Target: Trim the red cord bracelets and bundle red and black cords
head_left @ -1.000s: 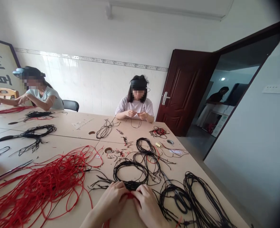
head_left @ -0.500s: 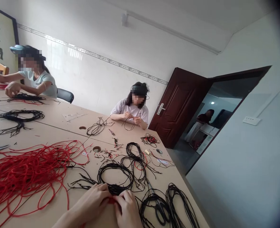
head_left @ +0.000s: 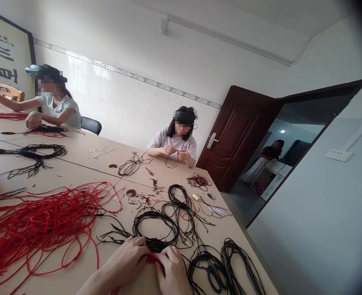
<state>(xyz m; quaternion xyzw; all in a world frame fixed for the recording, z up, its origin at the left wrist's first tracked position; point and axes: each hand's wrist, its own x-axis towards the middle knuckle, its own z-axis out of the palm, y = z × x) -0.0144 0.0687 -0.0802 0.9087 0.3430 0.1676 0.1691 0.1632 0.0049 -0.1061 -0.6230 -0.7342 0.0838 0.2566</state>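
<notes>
Huge red pile (head_left: pixel 55 225) sprawled on the left, then the left hand (head_left: pixel 133 256), grip pinched tight on some red cord (head_left: pixel 151 258) right by a black coil (head_left: pixel 156 245). Right hand (head_left: pixel 172 266)'s pinching it too. Scissors (head_left: pixel 217 275) next, then a black bundle (head_left: pixel 246 262) near the desk (head_left: pixel 230 225)'s right edge.

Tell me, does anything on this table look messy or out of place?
Yes, it looks a bit untidy. The red cord sprawls in a loose tangle, whereas the nearby black cords lie in rough loops. Short scraps are also scattered on the table, like trimmings not swept up. Nothing looks clearly damaged.
</notes>
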